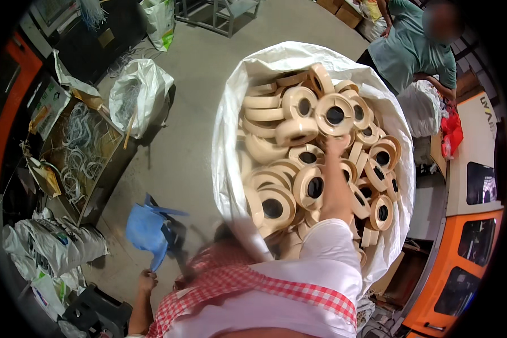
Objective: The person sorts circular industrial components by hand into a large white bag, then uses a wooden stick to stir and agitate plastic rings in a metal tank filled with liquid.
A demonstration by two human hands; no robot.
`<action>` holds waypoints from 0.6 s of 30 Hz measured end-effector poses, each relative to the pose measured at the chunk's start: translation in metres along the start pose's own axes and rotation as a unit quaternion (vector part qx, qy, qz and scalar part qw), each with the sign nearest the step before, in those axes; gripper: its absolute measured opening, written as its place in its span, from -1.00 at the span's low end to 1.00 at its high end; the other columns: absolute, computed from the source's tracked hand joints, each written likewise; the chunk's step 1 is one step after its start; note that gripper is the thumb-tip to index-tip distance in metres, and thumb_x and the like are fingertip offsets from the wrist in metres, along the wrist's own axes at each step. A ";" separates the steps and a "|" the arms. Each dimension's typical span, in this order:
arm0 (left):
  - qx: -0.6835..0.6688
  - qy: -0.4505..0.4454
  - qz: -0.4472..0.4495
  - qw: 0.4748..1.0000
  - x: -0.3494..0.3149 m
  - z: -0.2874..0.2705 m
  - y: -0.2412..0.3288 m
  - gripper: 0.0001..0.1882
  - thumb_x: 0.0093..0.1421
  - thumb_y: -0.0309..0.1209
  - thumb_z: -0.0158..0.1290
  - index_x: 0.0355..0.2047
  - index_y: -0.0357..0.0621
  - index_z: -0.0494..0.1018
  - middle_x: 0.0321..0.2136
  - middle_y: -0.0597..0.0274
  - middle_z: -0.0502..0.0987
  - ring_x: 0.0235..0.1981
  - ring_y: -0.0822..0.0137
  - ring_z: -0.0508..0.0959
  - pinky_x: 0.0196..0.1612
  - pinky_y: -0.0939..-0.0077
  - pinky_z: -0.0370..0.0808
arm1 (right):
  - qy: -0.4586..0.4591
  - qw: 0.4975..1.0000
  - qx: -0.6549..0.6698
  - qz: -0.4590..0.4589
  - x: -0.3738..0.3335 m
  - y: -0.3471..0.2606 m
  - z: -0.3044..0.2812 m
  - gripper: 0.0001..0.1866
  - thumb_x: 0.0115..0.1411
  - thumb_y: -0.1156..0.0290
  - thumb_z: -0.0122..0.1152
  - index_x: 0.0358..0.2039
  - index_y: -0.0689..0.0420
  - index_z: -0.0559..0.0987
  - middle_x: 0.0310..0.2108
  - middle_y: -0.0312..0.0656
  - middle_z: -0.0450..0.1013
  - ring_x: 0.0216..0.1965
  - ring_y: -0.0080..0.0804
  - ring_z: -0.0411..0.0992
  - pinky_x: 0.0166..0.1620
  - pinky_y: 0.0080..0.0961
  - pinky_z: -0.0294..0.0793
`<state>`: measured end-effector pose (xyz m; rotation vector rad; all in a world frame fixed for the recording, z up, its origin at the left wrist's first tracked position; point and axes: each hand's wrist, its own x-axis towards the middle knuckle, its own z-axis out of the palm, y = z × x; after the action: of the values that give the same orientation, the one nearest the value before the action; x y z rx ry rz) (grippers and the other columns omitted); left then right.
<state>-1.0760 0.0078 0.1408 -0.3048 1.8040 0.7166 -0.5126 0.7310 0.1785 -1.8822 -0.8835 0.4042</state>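
Observation:
A large white woven sack is heaped with beige round plastic parts, flanged rings with dark centre holes. My right arm reaches into it. My right hand looks closed at the lower edge of a beige flanged ring near the top of the heap; its fingertips are partly hidden. Low on the left, my left hand is closed on the leg end of a blue plastic stool, which is tipped over the grey floor.
At left, a bin holds clear plastic scrap, beside a white sack. More sacks and a dark stool lie lower left. A person in a green shirt stands beyond the sack. An orange and beige machine borders the right.

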 end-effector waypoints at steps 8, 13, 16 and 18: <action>0.099 0.025 0.331 0.938 -0.072 0.084 0.108 -0.60 0.18 -0.33 0.03 -0.05 -0.34 0.34 -0.35 0.21 0.49 -0.39 0.43 0.47 -0.30 0.58 0.41 | -0.337 0.894 -0.291 -0.058 -0.156 -0.102 0.154 -0.44 0.19 0.11 -0.18 0.09 0.24 0.27 0.04 0.12 0.29 0.09 -0.02 0.24 0.08 -0.27 0.26; 0.286 0.013 0.333 0.898 -0.041 0.080 0.127 -0.54 0.12 -0.25 0.04 -0.04 -0.30 0.34 -0.26 -0.06 0.51 -0.24 0.17 0.52 -0.17 0.34 0.43 | -0.492 0.824 -0.221 -0.173 -0.034 -0.013 0.161 -0.74 0.23 0.40 -0.24 -0.22 0.28 0.39 -0.29 0.04 0.41 -0.39 -0.23 0.41 -0.42 -0.25 0.48; 0.256 0.105 0.241 0.930 -0.062 0.061 0.045 -0.52 0.08 -0.25 0.05 -0.05 -0.29 0.34 -0.29 -0.09 0.50 -0.27 0.11 0.52 -0.19 0.33 0.43 | -0.490 0.862 0.023 0.126 -0.153 -0.093 0.111 -0.42 0.14 0.29 0.07 0.13 0.16 0.16 -0.05 0.01 0.30 -0.21 -0.19 0.42 -0.35 -0.33 0.53; 0.291 0.067 0.183 0.936 -0.044 0.050 0.020 -0.50 0.05 -0.24 0.07 -0.05 -0.29 0.34 -0.29 -0.13 0.50 -0.27 0.07 0.52 -0.21 0.33 0.44 | -0.354 0.931 -0.054 -0.066 -0.134 -0.085 0.101 -0.39 0.07 0.34 0.15 0.11 0.24 0.18 -0.06 0.00 0.30 -0.15 -0.25 0.39 -0.23 -0.42 0.46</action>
<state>-1.0329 0.0475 0.1777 0.3963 2.1377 0.3817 -0.6996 0.7196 0.1927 -1.7683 -1.5212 1.0039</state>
